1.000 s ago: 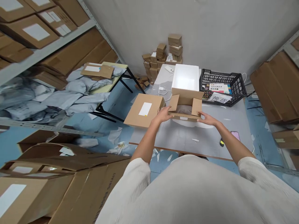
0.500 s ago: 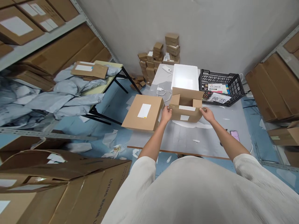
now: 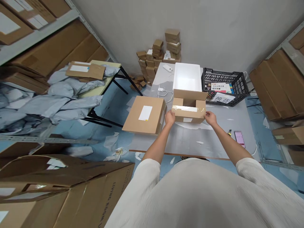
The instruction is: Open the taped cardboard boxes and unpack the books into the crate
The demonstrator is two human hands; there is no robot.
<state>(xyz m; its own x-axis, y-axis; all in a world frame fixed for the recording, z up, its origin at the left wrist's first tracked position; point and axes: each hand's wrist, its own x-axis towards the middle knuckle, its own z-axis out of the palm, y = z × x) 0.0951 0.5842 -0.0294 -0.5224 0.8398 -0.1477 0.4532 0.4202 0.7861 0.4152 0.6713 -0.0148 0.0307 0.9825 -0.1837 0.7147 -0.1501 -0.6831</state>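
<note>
A small cardboard box [image 3: 192, 120] stands on the grey table with its top open and the far flap raised. Its near flap [image 3: 179, 112] bears a white label and shiny clear tape. At the left end of that flap my left hand [image 3: 169, 118] is closed, fingers pinching the edge. My right hand [image 3: 211, 118] pinches the right end of the same flap. The inside of the box is mostly shaded, so its contents cannot be made out. A larger closed carton [image 3: 135, 115] with a white label lies just left of my left hand.
Behind the box are a white foam bin [image 3: 187, 77] and a black plastic crate [image 3: 241, 84] holding books. A phone [image 3: 239, 139] and a yellow-and-black cutter [image 3: 229, 132] lie to the right. Grey mailer bags [image 3: 61, 101] are piled at left; stacked boxes [image 3: 173, 36] stand by the wall.
The near flap has tipped so its taped face shows more, with both hands still at its ends. The view has shifted slightly, and the cutter shows more clearly.
</note>
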